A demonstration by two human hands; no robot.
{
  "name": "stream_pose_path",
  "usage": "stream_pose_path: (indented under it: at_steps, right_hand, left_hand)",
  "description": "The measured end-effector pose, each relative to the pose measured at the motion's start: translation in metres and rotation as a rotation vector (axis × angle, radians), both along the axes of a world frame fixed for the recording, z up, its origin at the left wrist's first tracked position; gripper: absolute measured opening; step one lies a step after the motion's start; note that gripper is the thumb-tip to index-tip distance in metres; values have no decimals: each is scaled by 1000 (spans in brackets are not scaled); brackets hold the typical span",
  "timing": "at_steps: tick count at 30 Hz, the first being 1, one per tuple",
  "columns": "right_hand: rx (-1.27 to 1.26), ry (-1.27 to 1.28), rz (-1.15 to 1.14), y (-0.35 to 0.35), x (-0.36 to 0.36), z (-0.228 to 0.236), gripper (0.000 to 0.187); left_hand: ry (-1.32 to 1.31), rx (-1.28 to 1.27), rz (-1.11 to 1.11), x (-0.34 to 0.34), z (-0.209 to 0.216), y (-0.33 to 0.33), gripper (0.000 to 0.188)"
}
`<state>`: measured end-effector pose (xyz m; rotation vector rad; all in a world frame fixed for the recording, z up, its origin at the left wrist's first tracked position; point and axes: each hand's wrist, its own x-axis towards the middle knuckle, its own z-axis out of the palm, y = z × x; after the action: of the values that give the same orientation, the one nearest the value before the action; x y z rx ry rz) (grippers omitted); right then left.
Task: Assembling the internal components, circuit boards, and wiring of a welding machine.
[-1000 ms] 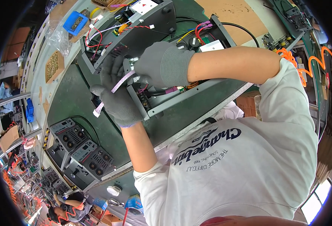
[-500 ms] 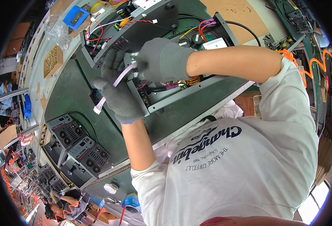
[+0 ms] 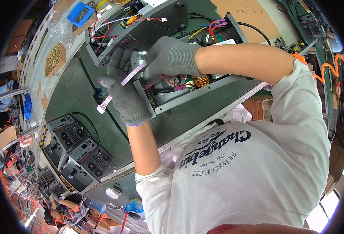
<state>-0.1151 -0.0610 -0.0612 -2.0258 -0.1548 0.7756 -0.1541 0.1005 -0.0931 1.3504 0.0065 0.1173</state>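
Observation:
Both my hands wear grey knit gloves. My left hand (image 3: 127, 93) is palm up, fingers curled behind a small part with a bright surface (image 3: 140, 58), which looks like a circuit board and is partly hidden. A flat white-and-lilac ribbon cable (image 3: 133, 75) crosses that palm, its white plug (image 3: 101, 109) hanging past the thumb. My right hand (image 3: 168, 58) pinches the cable's other end close to the small part; its fingertips are hidden. Beneath and beside my hands is an open grey metal housing (image 3: 191, 99) with a copper coil (image 3: 201, 81), wires and boards inside.
A second grey housing panel (image 3: 152, 25) with loose wires stands behind my hands. Two finished-looking units (image 3: 90, 158) sit at the left. A blue tray (image 3: 80, 16) and a cardboard box of screws (image 3: 54, 60) lie at the far left. Another person (image 3: 64, 212) works beyond.
My right hand has shifted slightly up and right, uncovering more of the coil inside the housing. The small part now shows a brighter surface. The ribbon cable still crosses my left palm.

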Motion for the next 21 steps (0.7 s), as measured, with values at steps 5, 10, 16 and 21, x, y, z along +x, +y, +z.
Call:
stream_pose_path:
  at_steps: [5, 10, 16, 21]
  right_hand:
    - [32, 28, 1, -4, -3, -2, 33]
    - [1, 8, 13, -4, -8, 6, 36]
    - [189, 214, -68, -14, -15, 10, 25]
    - [57, -11, -11, -14, -29, 13, 29]
  left_hand:
    - [-4, -41, 22, -5, 1, -3, 98]
    - [10, -49, 14, -8, 4, -5, 99]
    - [-14, 4, 50, -18, 13, -12, 99]
    - [-47, 16, 55, -30, 15, -18, 107]
